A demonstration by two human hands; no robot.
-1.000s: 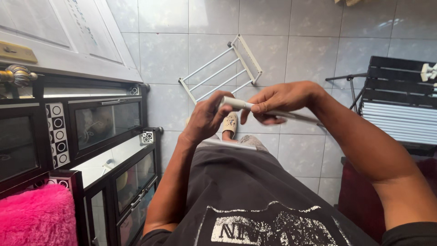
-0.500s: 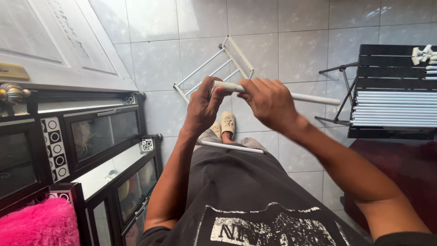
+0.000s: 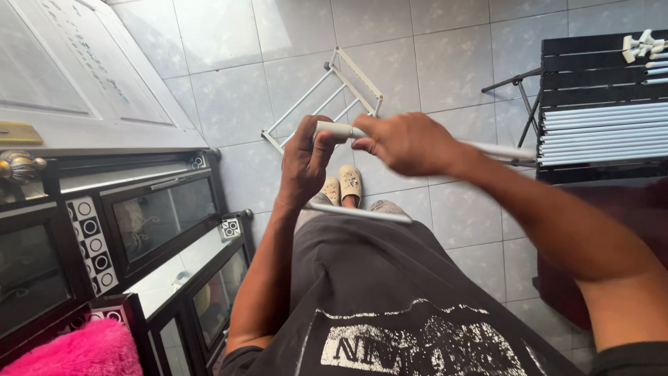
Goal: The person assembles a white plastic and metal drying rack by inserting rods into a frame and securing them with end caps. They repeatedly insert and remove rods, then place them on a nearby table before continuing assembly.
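1. The left hand [image 3: 306,163] is wrapping its fingers around the near end of a thin white rod [image 3: 487,147], with the thumb pressing over the rod's capped tip, so the end is sitting right inside the curl of the fingers.
2. The right hand [image 3: 410,143] is lying over the same rod just beside the left fingers; its fingers are blurred, so whether they are pinching the rod or only resting on it cannot be told.
3. The rod is running out past the right fingers toward the person's right, crossing in front of the right forearm (only a short stretch is showing there).
4. A second white rod [image 3: 369,212] is lying below both sets of fingers, across the front of the dark shirt.
5. Beyond the fingers, a white wire rack frame [image 3: 327,94] is lying tilted on the pale tiled floor [image 3: 229,97].
6. Under the left fingers, two beige slippers [image 3: 342,186] are showing on the floor.
7. Well off to the right of the fingers, a stack of white rods [image 3: 598,132] is resting on a black slatted stand [image 3: 591,69].
8. To the left, a black glass-fronted cabinet [image 3: 139,223] is standing.
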